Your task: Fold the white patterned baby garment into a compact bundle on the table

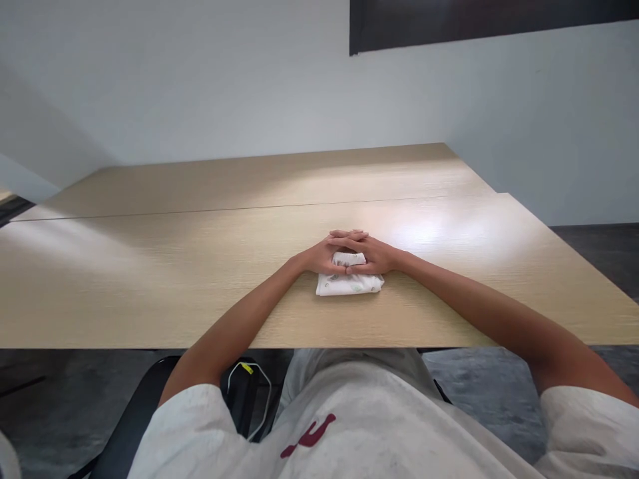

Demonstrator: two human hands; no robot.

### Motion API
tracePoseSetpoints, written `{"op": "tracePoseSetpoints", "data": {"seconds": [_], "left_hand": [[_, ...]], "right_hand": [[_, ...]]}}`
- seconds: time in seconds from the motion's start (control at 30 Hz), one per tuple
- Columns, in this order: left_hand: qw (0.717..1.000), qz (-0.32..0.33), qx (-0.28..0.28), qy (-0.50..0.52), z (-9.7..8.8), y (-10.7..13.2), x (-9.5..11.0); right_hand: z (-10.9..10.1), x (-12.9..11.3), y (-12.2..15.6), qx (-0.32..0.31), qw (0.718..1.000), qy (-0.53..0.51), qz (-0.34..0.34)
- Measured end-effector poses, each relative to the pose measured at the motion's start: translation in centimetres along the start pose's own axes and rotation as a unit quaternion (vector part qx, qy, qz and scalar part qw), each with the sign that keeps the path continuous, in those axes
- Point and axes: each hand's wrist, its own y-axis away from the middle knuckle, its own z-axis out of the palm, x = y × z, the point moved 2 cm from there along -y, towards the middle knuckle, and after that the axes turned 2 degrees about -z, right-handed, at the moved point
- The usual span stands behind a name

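Observation:
A small folded cloth [349,286], white with a sparse faint print, lies on the table in front of me. My left hand [322,256] rests against it from the left, my right hand [375,255] from the right. Beyond the cloth the fingers of both hands overlap, while the thumb tips meet across its top on the near side. Between thumbs and fingers a raised part of the cloth shows. Both hands are closed around this part; the undersides of the fingers are hidden.
The pale wooden table [200,279] has a seam running across it, and its front edge is close to my body. Behind it stands a white wall [224,80]. A black chair [134,412] and a white cable [269,392] are below at the left.

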Motion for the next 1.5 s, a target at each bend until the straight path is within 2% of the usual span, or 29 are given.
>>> {"op": "tracePoseSetpoints", "data": {"seconds": [0.17, 0.23, 0.4, 0.47, 0.53, 0.6, 0.73, 0.9, 1.1, 1.2, 1.37, 1.5], "left_hand": [[0.999, 0.016, 0.017, 0.027, 0.3, 0.0, 0.2], [0.998, 0.008, 0.041, 0.050, 0.3, 0.0, 0.0], [0.978, -0.059, 0.198, 0.009, -0.2, 0.3, -0.8], [0.967, -0.101, 0.233, 0.003, -0.4, 0.4, -1.0], [0.961, -0.134, 0.243, 0.000, -0.6, 0.6, -1.0], [0.959, -0.149, 0.240, -0.004, -0.8, 0.8, -0.9], [0.961, -0.176, 0.211, -0.028, -0.6, 1.6, -0.3], [0.968, -0.156, 0.169, -0.102, 0.1, 2.2, 0.5], [0.976, -0.149, 0.136, -0.082, -0.3, 2.4, 0.5], [0.975, -0.148, 0.139, -0.088, -0.4, 2.5, 0.7], [0.969, -0.104, 0.185, -0.124, -0.3, 2.5, 1.6], [0.968, -0.113, 0.191, -0.119, 0.0, 2.6, 2.0]], "right_hand": [[0.1, -0.1, 0.2, -0.005, 1.000, 0.013, 0.000], [0.1, -0.1, 0.4, 0.016, 1.000, 0.015, 0.008], [-0.1, 0.7, 0.9, 0.190, 0.980, 0.006, 0.061], [-0.3, 1.5, 1.0, 0.246, 0.961, -0.007, 0.124], [-0.7, 2.3, 1.0, 0.266, 0.943, -0.043, 0.194], [-0.9, 2.7, 1.1, 0.248, 0.936, -0.092, 0.231], [-1.1, 2.1, 1.9, 0.206, 0.944, -0.127, 0.226], [-0.6, 0.1, 2.9, 0.184, 0.962, -0.056, 0.194], [-0.8, 0.0, 2.9, 0.109, 0.984, 0.008, 0.140], [-0.9, 0.1, 3.0, 0.110, 0.986, 0.014, 0.128], [-0.7, -0.2, 3.4, 0.135, 0.983, 0.025, 0.123], [-0.6, -0.5, 3.6, 0.149, 0.980, 0.031, 0.124]]}}
